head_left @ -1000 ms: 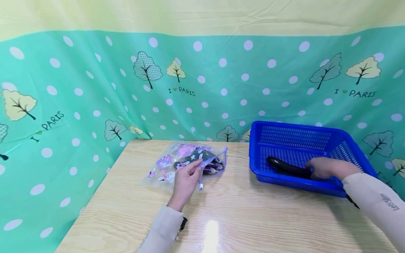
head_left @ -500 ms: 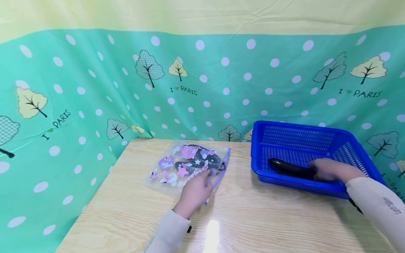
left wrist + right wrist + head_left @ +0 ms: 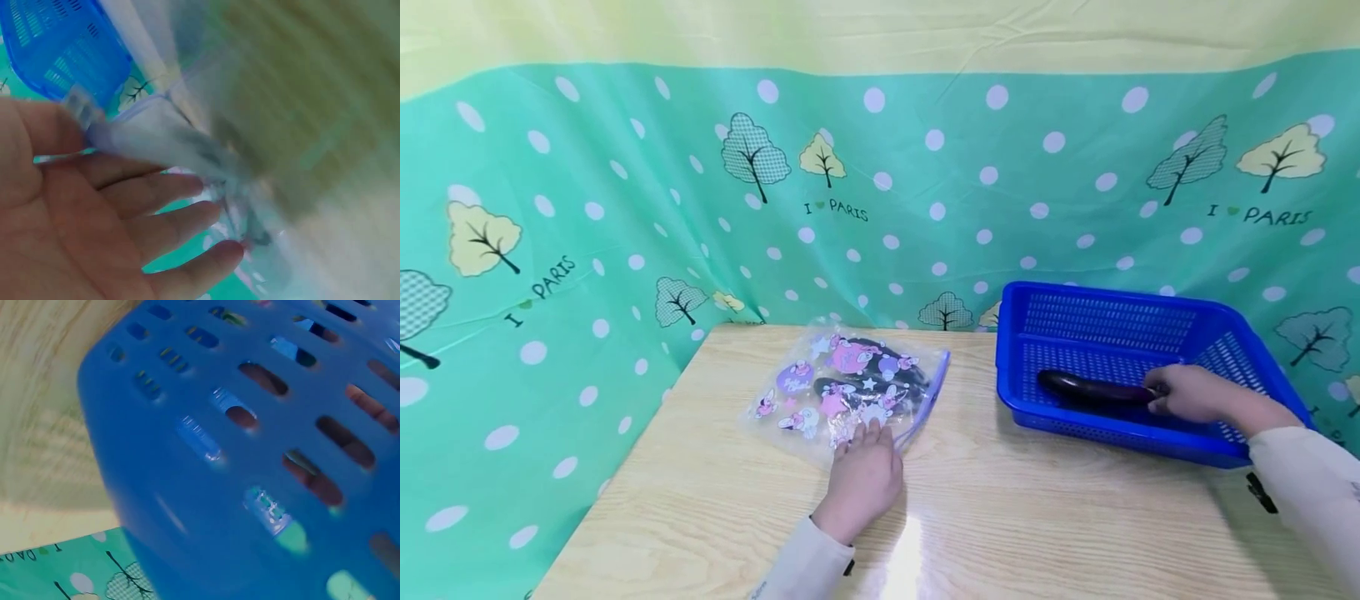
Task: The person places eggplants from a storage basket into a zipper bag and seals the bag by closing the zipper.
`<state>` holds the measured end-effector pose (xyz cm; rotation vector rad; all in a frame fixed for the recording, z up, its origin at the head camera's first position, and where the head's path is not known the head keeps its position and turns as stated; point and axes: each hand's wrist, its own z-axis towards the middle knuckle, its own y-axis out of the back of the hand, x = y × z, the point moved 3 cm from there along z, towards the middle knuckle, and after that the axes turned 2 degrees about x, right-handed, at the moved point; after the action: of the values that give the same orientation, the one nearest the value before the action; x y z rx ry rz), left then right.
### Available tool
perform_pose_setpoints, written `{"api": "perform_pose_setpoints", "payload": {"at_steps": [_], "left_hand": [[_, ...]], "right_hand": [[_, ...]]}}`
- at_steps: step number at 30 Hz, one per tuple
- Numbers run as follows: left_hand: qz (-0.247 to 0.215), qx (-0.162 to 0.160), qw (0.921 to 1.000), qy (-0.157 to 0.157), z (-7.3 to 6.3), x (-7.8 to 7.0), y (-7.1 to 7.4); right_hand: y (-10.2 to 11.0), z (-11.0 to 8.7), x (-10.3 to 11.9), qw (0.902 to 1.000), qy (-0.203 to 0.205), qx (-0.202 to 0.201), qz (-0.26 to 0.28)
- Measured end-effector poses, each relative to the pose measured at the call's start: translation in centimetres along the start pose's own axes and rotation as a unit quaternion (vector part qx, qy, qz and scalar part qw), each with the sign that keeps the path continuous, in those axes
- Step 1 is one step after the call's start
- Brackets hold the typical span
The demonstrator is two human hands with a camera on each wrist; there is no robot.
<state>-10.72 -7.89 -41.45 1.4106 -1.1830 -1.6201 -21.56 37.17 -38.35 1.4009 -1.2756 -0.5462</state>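
Observation:
A clear zip bag (image 3: 797, 417) printed with pink and purple cartoon figures lies flat at the back left of the table. Dark long shapes (image 3: 887, 375) show through its film, their kind partly masked by the print. My left hand (image 3: 865, 471) rests its extended fingers on the bag's near corner; in the left wrist view the fingers (image 3: 169, 231) are spread loosely beside the film. On the right, a dark purple eggplant (image 3: 1086, 387) lies in a blue basket (image 3: 1015, 408). My right hand (image 3: 1195, 396) pinches its right end. In the right wrist view, the basket wall (image 3: 187, 519) mostly hides that hand.
Both things stand on a light wood table (image 3: 985, 517), with bare wood between bag and basket. A green dotted curtain (image 3: 880, 208) hangs behind and along the left side. The basket's raised rim surrounds the right hand.
My left hand let go of the bag's opening and lowered onto its near corner; the bag now lies flatter, its mouth fallen together. My right hand shifted slightly right along the eggplant, baring more of it.

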Motion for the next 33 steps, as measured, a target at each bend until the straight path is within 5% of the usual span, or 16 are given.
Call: {"api": "perform_pose_setpoints", "payload": {"at_steps": [4, 7, 10, 13, 17, 21, 25, 33], "left_hand": [[-0.026, -0.067, 0.9973, -0.011, 0.3, 0.8, 0.4], [-0.038, -0.137, 0.9895, -0.027, 0.6, 1.4, 1.0], [-0.053, -0.172, 0.9832, -0.027, 1.0, 1.9, 1.3], [-0.078, -0.179, 0.9804, -0.022, 1.2, 2.2, 1.5], [-0.173, -0.18, 0.9683, -0.011, 1.5, 2.6, 1.8], [-0.308, -0.17, 0.9361, 0.008, 2.1, 3.6, 1.7], [-0.375, -0.174, 0.9106, 0.009, 2.5, 4.5, 1.6], [-0.401, -0.17, 0.9003, -0.005, 2.5, 4.5, 1.8]], "right_hand": [[0.3, -0.6, 0.1, 0.9992, 0.004, -0.023, 0.032], [0.4, -0.9, 0.5, 0.9977, 0.007, -0.043, 0.052], [0.5, -1.2, 0.9, 0.9956, 0.006, -0.055, 0.076], [0.5, -1.3, 1.1, 0.9939, 0.001, -0.057, 0.095], [0.3, -1.3, 1.2, 0.9919, -0.006, -0.055, 0.114], [0.2, -1.4, 1.4, 0.9909, -0.005, -0.061, 0.119], [0.1, -1.5, 1.6, 0.989, 0.001, -0.066, 0.133], [0.2, -2.1, 2.4, 0.9832, 0.008, -0.103, 0.15]]}}
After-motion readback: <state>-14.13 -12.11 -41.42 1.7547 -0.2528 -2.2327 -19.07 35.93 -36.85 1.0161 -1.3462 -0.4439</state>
